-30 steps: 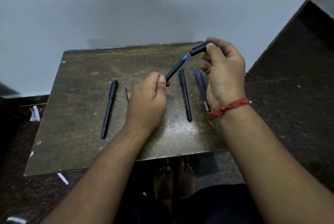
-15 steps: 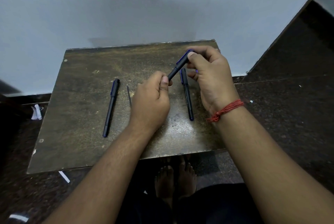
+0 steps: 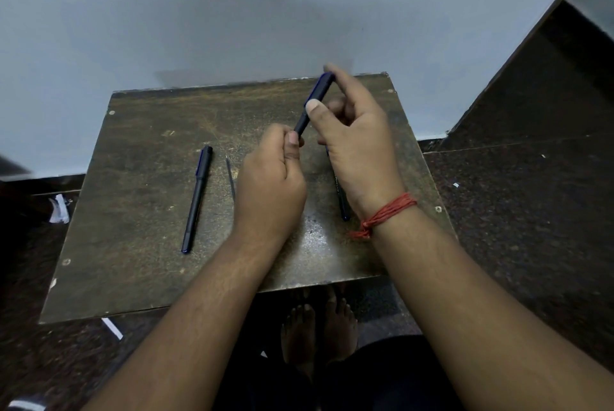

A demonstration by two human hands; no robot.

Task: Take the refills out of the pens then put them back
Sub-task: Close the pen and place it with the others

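You are holding one pen point(image 3: 314, 105) up above the table point(image 3: 139, 178) between both hands, and everything about the coming move is hanging on its long axis: it is running on a slant, from your left hand point(image 3: 270, 184) low and near you up to your right hand point(image 3: 352, 141) high and toward the wall. Your left hand is clenching into a fist around the lower end, thumb point(image 3: 293, 138) pressing on the barrel where it comes out of the fist. Your right hand is gripping the upper, cap end, with the thumb lying along the side of the barrel and the forefinger hooking over the tip; the other fingers are curling loosely behind it, touching nothing that can be made out. Both hands are sitting on the same pen, nearly meeting, so any pull or push, judging from this, should be going straight along that slant rather than across it. A second pen point(image 3: 196, 198) is lying flat on the table to your left, well apart, with a thin refill point(image 3: 230, 178) just beside it. Another pen point(image 3: 342, 201) is lying mostly hidden under your right wrist.
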